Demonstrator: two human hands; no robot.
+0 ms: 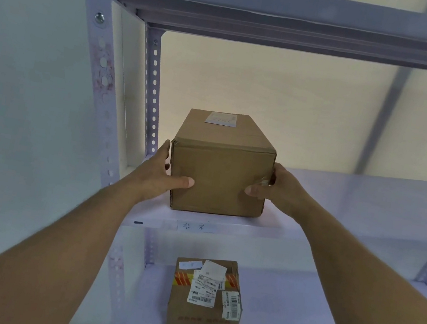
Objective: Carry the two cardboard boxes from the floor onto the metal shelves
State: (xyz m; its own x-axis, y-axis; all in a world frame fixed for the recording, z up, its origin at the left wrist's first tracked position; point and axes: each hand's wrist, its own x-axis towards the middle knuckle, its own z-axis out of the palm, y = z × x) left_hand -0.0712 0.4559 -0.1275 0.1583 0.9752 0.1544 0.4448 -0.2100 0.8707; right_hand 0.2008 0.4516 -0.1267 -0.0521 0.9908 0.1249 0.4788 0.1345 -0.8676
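A plain brown box (pixel 220 163) sat on the middle shelf (pixel 355 202) of the white metal rack, close to the front edge. The left hand (pixel 159 172) pressed flat on its left side, thumb lying across the front face. The right hand (pixel 272 188) held the right side the same way, fingers wrapped round the corner. A white label (pixel 221 118) was stuck on top. Just beside the box stood the holed corner post (pixel 152 89). A paper tag (pixel 194 226) hung on the shelf edge. Below, on the lower shelf (pixel 307 319), sat a smaller box (pixel 204 301) covered in stickers.
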